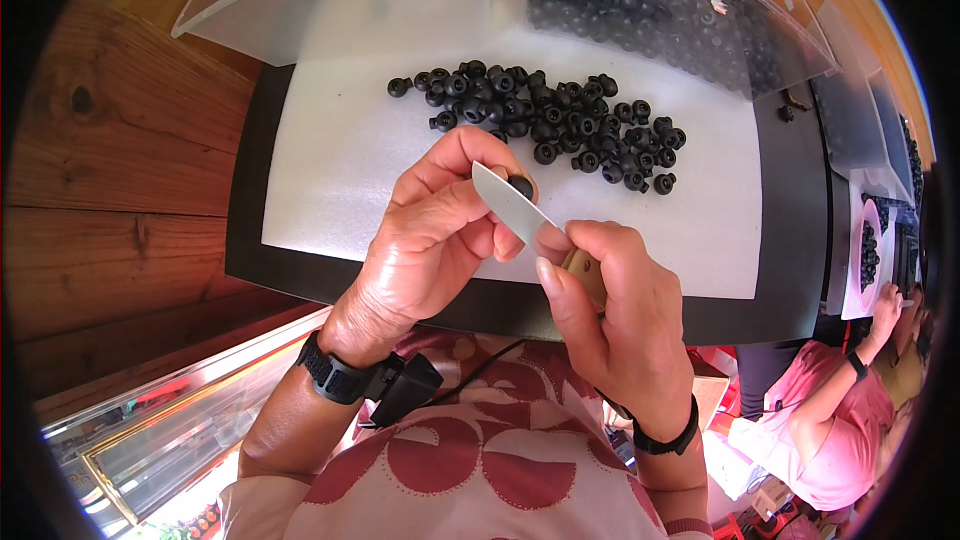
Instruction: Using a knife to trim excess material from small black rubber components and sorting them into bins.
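My left hand (430, 230) pinches one small black cord lock (520, 186) between its fingertips, above the white sheet. In my right hand (630, 315) is a knife (515, 208), its tan handle in the palm and my index finger along it. The broad blade points up and left and lies across the front of the cord lock, hiding part of it. I cannot tell whether the edge touches it. Just beyond my hands, a loose pile of black ball-shaped cord locks (545, 125) is spread on the white sheet (330, 170).
A translucent bin (650, 15) full of black cord locks stands at the back right; another clear bin (350, 10) is at the back left. A wooden plank wall (120, 160) runs along the left. To the right, a person in pink (830, 430) works at a neighbouring place.
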A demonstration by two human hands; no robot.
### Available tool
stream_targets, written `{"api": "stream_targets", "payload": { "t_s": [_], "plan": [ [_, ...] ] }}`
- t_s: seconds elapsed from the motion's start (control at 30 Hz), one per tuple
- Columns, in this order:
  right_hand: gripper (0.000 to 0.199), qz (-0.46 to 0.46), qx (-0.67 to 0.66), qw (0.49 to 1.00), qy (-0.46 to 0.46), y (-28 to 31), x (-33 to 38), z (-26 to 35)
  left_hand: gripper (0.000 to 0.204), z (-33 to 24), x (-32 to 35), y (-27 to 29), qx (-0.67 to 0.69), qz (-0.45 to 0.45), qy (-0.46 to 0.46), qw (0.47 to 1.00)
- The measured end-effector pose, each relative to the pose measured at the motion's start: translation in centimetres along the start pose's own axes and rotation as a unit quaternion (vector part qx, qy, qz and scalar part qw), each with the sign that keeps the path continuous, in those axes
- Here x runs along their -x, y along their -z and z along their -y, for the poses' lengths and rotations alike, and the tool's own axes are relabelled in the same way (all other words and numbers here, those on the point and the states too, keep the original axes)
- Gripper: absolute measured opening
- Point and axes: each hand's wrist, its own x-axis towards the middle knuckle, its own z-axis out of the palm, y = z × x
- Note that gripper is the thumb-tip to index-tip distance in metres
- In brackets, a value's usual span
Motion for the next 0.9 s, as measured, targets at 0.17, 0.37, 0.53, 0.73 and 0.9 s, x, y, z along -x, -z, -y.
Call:
{"api": "stream_targets", "payload": {
  "t_s": [0.17,0.37,0.53,0.73,0.9],
  "plan": [
    [0.027,-0.004,-0.001,1.0,-0.014,-0.12,0.12,-0.07,0.032,0.52,0.01,0.24,0.015,0.023,-0.008,1.0],
    [0.027,-0.006,0.005,1.0,-0.019,-0.16,0.15,-0.01,0.028,0.89,0.02,0.34,0.012,0.022,-0.026,0.999],
    [0.027,-0.005,0.011,1.0,-0.014,0.0,0.24,-0.2,0.028,0.93,-0.06,0.31,0.007,0.012,-0.031,0.999],
    [0.027,-0.001,0.008,1.0,-0.015,-0.02,0.26,-0.3,0.029,0.88,0.01,0.53,0.009,0.021,-0.03,0.999],
    [0.028,-0.003,0.005,1.0,-0.004,-0.06,0.32,-0.42,0.031,0.79,-0.02,0.14,-0.005,0.008,-0.034,0.999]
  ]
}}
